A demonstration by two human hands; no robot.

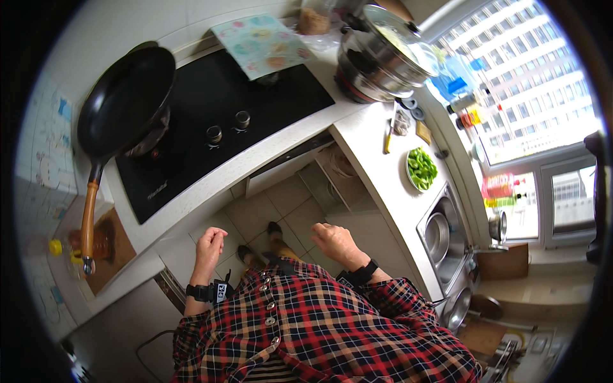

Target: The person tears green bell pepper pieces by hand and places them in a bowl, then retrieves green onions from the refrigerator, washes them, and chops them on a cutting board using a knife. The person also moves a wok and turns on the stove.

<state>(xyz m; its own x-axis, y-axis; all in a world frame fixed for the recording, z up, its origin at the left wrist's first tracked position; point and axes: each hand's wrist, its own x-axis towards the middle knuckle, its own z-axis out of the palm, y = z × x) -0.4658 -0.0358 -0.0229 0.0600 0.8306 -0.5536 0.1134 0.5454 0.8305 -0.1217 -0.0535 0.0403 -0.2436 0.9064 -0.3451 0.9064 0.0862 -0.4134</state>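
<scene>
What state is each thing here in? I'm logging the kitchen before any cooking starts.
Left hand: loosely curled, holding nothing.
Right hand: loosely curled, holding nothing.
Frying pan: on the stove, looks empty.
Stove: no flame visible.
Steel pot: lid on.
Plate: filled with cut green vegetables.
Sink: holds a steel bowl.

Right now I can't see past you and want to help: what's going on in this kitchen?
A person in a plaid shirt stands at the corner counter, both hands empty and loosely curled in front of them. The left hand hangs near the stove, where a black pan sits. The right hand is nearer the sink. A plate of greens and a steel pot stand untouched.
</scene>
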